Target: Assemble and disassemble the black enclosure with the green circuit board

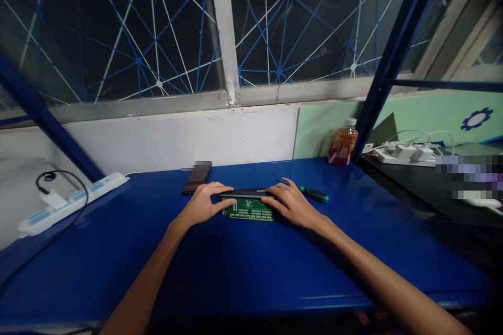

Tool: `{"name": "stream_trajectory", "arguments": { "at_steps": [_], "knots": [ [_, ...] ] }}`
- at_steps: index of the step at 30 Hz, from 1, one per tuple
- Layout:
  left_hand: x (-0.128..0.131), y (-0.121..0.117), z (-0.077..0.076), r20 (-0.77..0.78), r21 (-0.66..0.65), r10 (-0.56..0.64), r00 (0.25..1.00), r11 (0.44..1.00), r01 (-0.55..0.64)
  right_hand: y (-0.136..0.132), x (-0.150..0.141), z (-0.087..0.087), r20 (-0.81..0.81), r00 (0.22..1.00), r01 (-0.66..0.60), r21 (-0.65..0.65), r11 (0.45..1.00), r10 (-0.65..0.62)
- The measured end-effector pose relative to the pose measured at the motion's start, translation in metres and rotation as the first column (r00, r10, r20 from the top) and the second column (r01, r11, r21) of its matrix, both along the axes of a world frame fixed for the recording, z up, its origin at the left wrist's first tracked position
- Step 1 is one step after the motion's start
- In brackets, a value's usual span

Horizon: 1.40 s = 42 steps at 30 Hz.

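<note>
A green circuit board with rows of pale connectors along its near edge stands at the middle of the blue table. A flat black panel lies along the board's upper side. At its left end, my left hand grips the panel and board between thumb and fingers. My right hand holds the right end the same way, fingers on the panel and thumb at the board. Just behind the right hand lies a screwdriver with a black and green handle; its shaft is partly hidden by the hand.
On the blue table, a dark phone-like slab lies behind my left hand. A white power strip with a black cable is at the left. A drink bottle stands at the back right, beside a blue frame post.
</note>
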<state>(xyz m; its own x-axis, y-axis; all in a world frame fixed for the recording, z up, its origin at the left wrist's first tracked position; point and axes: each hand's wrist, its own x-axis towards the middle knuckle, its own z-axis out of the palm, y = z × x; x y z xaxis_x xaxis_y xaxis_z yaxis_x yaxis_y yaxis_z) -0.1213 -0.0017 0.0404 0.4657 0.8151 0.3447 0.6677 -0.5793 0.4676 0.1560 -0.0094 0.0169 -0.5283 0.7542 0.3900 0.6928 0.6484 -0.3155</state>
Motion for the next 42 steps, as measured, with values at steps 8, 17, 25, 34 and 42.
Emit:
{"name": "stream_trajectory", "arguments": {
  "at_steps": [8, 17, 25, 34, 42],
  "knots": [
    [-0.008, 0.007, -0.007, 0.065, -0.191, 0.078, 0.995, 0.98, -0.064, 0.002, 0.001, -0.002, -0.071, 0.995, -0.071, -0.091, 0.993, 0.065],
    [-0.003, 0.001, 0.001, -0.035, -0.001, 0.055, 0.998, 0.998, -0.055, -0.006, 0.009, 0.018, -0.09, 0.99, -0.122, -0.097, 0.988, 0.113],
    [0.012, -0.015, 0.01, -0.03, -0.166, -0.236, 0.971, 0.959, 0.228, -0.015, 0.017, 0.033, -0.227, 0.964, -0.232, -0.469, 0.852, 0.137],
    [0.014, -0.014, 0.006, -0.063, -0.274, -0.37, 0.927, 0.9, 0.34, -0.01, 0.023, 0.023, -0.215, 0.962, -0.271, -0.71, 0.65, 0.167],
    [0.014, -0.011, -0.001, -0.086, -0.247, -0.375, 0.923, 0.905, 0.345, -0.001, 0.029, 0.014, -0.15, 0.976, -0.218, -0.749, 0.626, 0.16]
  ]
}}
